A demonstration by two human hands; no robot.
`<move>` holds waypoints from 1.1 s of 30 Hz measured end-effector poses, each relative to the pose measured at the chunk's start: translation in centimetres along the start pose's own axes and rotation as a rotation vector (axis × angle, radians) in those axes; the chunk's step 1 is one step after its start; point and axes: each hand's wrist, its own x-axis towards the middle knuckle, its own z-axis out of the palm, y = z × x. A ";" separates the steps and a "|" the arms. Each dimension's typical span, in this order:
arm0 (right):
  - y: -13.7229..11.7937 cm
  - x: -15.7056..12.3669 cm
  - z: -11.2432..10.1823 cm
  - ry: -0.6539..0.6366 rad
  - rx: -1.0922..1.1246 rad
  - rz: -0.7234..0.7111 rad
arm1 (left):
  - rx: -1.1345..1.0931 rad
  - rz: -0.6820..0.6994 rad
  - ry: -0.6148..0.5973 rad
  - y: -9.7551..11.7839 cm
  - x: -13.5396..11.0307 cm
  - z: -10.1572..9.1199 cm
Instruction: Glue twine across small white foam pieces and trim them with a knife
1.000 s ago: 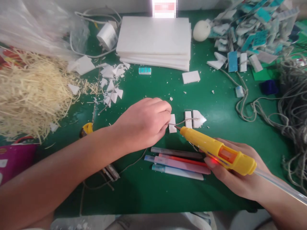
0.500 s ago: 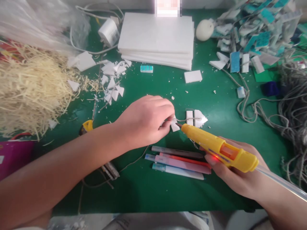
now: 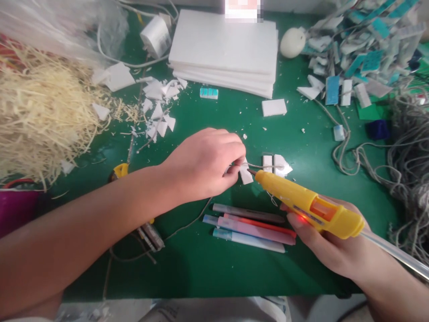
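Green table (image 3: 231, 279) is filling most of the view. Left hand (image 3: 211, 163) is pinching one white block (image 3: 247, 177), grip partly hidden; two more blocks (image 3: 267, 161) are lying to its right. Right hand (image 3: 330, 252), half hidden, is gripping one glue gun (image 3: 300, 197); four pens (image 3: 256, 227) are lying to its left.

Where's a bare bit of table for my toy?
The widest is the green strip between the pens and the table's near edge. A smaller patch lies between the pointed white piece and the grey string, beyond the right hand. It's crowded far left with pale shreds and far right with scraps.
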 end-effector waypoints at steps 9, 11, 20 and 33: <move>-0.1 0.3 0.3 0.001 -0.099 -0.157 | 0.022 0.006 -0.008 0.0 0.2 0.0; 0.0 0.4 0.1 -0.011 -0.106 -0.156 | 0.036 0.005 -0.012 0.0 0.2 0.0; 0.3 0.5 0.3 -0.011 -0.090 -0.145 | 0.052 0.012 -0.005 0.1 0.0 -0.1; 1.0 -1.1 0.7 -0.013 0.011 -0.038 | 0.073 -0.001 -0.043 0.6 0.2 -0.5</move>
